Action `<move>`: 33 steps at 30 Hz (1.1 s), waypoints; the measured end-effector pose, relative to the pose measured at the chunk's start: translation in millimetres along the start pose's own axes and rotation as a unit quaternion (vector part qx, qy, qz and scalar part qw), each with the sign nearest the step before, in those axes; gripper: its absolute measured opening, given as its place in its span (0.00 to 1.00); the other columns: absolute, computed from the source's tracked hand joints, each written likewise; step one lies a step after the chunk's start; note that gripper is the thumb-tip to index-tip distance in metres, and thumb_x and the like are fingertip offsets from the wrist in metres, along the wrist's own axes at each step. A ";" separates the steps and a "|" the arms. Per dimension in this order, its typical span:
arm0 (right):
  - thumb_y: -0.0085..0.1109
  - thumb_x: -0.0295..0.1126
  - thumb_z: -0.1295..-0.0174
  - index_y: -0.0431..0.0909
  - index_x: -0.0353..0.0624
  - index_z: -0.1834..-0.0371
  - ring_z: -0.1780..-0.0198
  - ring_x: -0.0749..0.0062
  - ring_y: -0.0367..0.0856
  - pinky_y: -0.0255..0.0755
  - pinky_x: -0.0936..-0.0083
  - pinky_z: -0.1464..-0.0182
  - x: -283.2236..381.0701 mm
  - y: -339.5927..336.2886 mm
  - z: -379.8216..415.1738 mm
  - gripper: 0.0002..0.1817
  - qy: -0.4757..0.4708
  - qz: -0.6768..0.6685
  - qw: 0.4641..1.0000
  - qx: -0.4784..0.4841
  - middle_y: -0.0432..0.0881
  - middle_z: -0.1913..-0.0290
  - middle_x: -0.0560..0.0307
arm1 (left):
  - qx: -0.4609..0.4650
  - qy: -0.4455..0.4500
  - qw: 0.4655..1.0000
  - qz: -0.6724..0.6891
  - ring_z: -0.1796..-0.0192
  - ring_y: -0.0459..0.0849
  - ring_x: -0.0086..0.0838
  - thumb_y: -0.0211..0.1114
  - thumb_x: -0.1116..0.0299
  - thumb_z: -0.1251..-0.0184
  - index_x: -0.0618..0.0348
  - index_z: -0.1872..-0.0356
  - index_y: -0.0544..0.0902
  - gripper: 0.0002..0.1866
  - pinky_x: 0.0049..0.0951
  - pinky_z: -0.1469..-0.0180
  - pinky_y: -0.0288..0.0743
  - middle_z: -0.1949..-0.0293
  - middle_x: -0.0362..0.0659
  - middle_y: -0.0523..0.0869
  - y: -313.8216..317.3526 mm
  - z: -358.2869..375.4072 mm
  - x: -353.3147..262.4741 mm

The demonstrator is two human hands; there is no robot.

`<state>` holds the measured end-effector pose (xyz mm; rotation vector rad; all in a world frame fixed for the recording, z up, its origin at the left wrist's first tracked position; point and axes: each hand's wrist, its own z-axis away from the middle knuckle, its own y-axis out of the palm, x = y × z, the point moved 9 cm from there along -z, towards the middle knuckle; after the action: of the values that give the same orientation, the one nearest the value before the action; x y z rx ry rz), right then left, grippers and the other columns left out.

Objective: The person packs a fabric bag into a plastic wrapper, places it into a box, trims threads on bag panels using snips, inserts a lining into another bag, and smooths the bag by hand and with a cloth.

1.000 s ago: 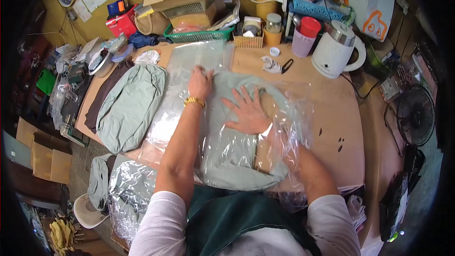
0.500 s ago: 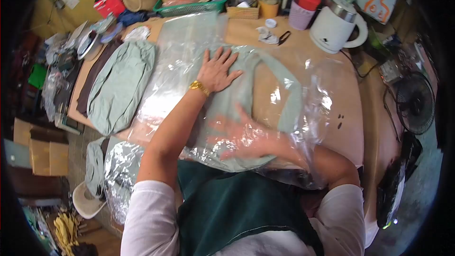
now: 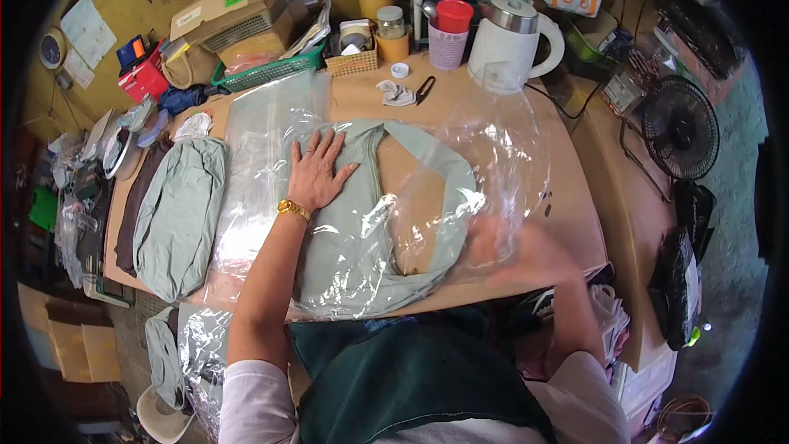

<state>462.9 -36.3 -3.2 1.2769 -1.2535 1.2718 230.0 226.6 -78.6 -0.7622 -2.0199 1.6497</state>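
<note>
The left hand (image 3: 316, 179), fingers spread, is pressing the green garment (image 3: 341, 226) under clear plastic (image 3: 514, 148) onto the tabletop's (image 3: 353, 94) near middle, seemingly for steadiness; the right hand's (image 3: 514, 251) fingers are blurring, their grip unclear.

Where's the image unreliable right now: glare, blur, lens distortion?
Head view: the right hand is motion-blurred, its grip unreadable, while the left hand looks fairly sharp; head view: white glare streaks break up the clear plastic bag and the flat plastic sheeting beside it; head view: the tabletop edges bow and the picture's corners go black, wide-lens fashion.
</note>
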 end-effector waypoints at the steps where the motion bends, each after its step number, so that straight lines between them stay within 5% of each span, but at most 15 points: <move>1: 0.62 0.32 0.36 0.82 0.36 0.51 0.58 0.71 0.85 0.76 0.74 0.50 -7.8 22.3 9.9 0.14 0.099 0.099 0.989 0.051 0.87 0.61 0.56 | -0.002 0.007 1.000 -0.002 0.22 0.55 0.43 0.43 0.35 0.28 0.46 0.25 0.61 0.38 0.59 0.24 0.38 0.25 0.44 0.63 1.0 0.0 -0.2; 2: 0.63 0.31 0.38 0.82 0.36 0.53 0.64 0.71 0.86 0.78 0.74 0.54 -21.9 33.1 20.6 0.13 0.197 0.194 0.956 0.099 0.87 0.66 0.57 | -0.004 0.008 1.000 0.006 0.22 0.55 0.43 0.44 0.36 0.28 0.47 0.25 0.61 0.38 0.60 0.24 0.38 0.25 0.45 0.63 1.8 1.0 1.9; 4: 0.65 0.32 0.39 0.83 0.37 0.55 0.68 0.71 0.85 0.79 0.69 0.58 -54.5 -42.6 47.8 0.13 0.346 0.214 0.913 -0.034 0.85 0.72 0.58 | -0.009 0.018 1.000 0.012 0.22 0.56 0.44 0.44 0.36 0.28 0.47 0.25 0.61 0.38 0.60 0.24 0.38 0.25 0.45 0.63 2.0 2.5 2.7; 6: 0.61 0.29 0.39 0.81 0.39 0.51 0.66 0.64 0.86 0.78 0.64 0.58 -95.2 -117.6 82.7 0.13 0.304 0.181 0.925 -0.142 0.85 0.71 0.55 | -0.015 0.006 1.000 0.007 0.22 0.56 0.45 0.45 0.37 0.29 0.49 0.25 0.61 0.38 0.62 0.25 0.39 0.25 0.47 0.63 2.0 6.0 4.7; 8: 0.57 0.24 0.40 0.79 0.42 0.49 0.67 0.55 0.85 0.78 0.60 0.59 -37.2 -151.0 118.7 0.15 0.131 0.600 0.704 -0.357 0.84 0.72 0.52 | -0.016 0.011 1.000 0.018 0.22 0.55 0.46 0.46 0.37 0.29 0.50 0.25 0.61 0.38 0.62 0.25 0.39 0.25 0.48 0.63 -2.2 5.2 1.3; 10: 0.56 0.23 0.41 0.77 0.45 0.47 0.60 0.51 0.83 0.76 0.58 0.59 87.3 -80.9 96.3 0.17 -0.075 0.646 0.575 -0.496 0.83 0.67 0.48 | -0.002 0.003 1.000 0.020 0.22 0.55 0.46 0.48 0.37 0.30 0.50 0.25 0.62 0.38 0.62 0.25 0.39 0.25 0.48 0.63 -1.3 6.2 -0.5; 12: 0.60 0.31 0.42 0.78 0.49 0.47 0.48 0.56 0.77 0.67 0.54 0.50 139.8 2.1 54.2 0.18 -0.240 0.513 0.703 -0.430 0.80 0.53 0.50 | 0.003 0.013 0.999 0.029 0.22 0.55 0.46 0.49 0.37 0.30 0.51 0.26 0.63 0.39 0.62 0.25 0.38 0.25 0.48 0.63 4.6 6.3 0.6; 14: 0.63 0.42 0.46 0.77 0.53 0.44 0.38 0.57 0.68 0.52 0.41 0.41 139.3 126.2 -0.1 0.24 -0.347 0.451 0.802 -0.183 0.75 0.43 0.52 | -0.011 0.035 0.999 -0.021 0.22 0.54 0.47 0.50 0.38 0.30 0.52 0.26 0.63 0.39 0.62 0.24 0.37 0.25 0.48 0.63 20.1 3.5 8.6; 17: 0.67 0.58 0.51 0.77 0.59 0.39 0.23 0.60 0.55 0.28 0.21 0.28 119.4 217.9 -32.9 0.35 -0.380 0.425 0.822 -0.002 0.67 0.28 0.56 | -0.002 0.036 0.999 0.040 0.21 0.52 0.48 0.52 0.39 0.31 0.53 0.26 0.62 0.39 0.63 0.25 0.36 0.24 0.46 0.62 9.3 8.2 1.9; 20: 0.64 0.49 0.45 0.77 0.49 0.41 0.38 0.60 0.72 0.57 0.45 0.33 85.0 138.5 -82.3 0.29 -0.281 0.446 0.837 -0.149 0.77 0.43 0.48 | 0.012 0.052 0.998 -0.022 0.21 0.52 0.46 0.51 0.41 0.30 0.50 0.26 0.63 0.37 0.63 0.24 0.36 0.24 0.46 0.60 12.5 14.6 5.5; 23: 0.56 0.60 0.40 0.70 0.52 0.32 0.27 0.50 0.56 0.41 0.34 0.29 1.1 26.5 -126.4 0.36 -0.054 0.555 0.793 -0.245 0.65 0.30 0.48 | 0.017 -0.004 0.999 -0.037 0.21 0.52 0.44 0.50 0.41 0.29 0.48 0.25 0.61 0.36 0.63 0.25 0.36 0.23 0.45 0.59 4.1 13.1 10.2; 25: 0.48 0.67 0.38 0.59 0.55 0.23 0.20 0.43 0.39 0.24 0.28 0.28 -51.0 -47.3 -109.1 0.44 0.268 0.618 0.698 -0.243 0.50 0.20 0.47 | -0.003 -0.091 0.995 0.028 0.21 0.52 0.44 0.47 0.41 0.27 0.48 0.23 0.58 0.37 0.64 0.25 0.34 0.23 0.46 0.58 -1.8 12.5 20.4; 29: 0.52 0.68 0.41 0.54 0.45 0.23 0.19 0.42 0.33 0.22 0.25 0.30 -84.7 -124.3 -39.0 0.51 0.293 0.547 0.651 -0.437 0.46 0.20 0.40 | 0.001 -0.129 0.991 0.026 0.20 0.50 0.44 0.44 0.39 0.27 0.48 0.23 0.57 0.38 0.63 0.24 0.32 0.23 0.45 0.58 0.2 6.7 24.4; 31: 0.56 0.66 0.43 0.56 0.41 0.24 0.20 0.40 0.36 0.25 0.25 0.29 -90.6 -139.2 -23.6 0.51 0.267 0.480 0.651 -0.524 0.48 0.21 0.39 | -0.071 -0.121 0.988 0.062 0.23 0.57 0.45 0.50 0.45 0.26 0.50 0.27 0.66 0.32 0.56 0.24 0.43 0.26 0.49 0.65 -9.1 11.2 24.2; 33: 0.58 0.61 0.41 0.61 0.39 0.28 0.20 0.43 0.41 0.29 0.30 0.28 -87.7 -128.5 -36.9 0.46 0.259 0.509 0.675 -0.467 0.52 0.23 0.38 | -0.197 -0.128 0.948 0.214 0.27 0.64 0.44 0.54 0.53 0.27 0.53 0.32 0.72 0.27 0.50 0.26 0.51 0.31 0.51 0.70 -30.6 16.6 38.9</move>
<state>592.6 14.1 -82.0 -0.6422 -1.8302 1.1960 185.3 235.0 -52.8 -1.2565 -2.5540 1.6493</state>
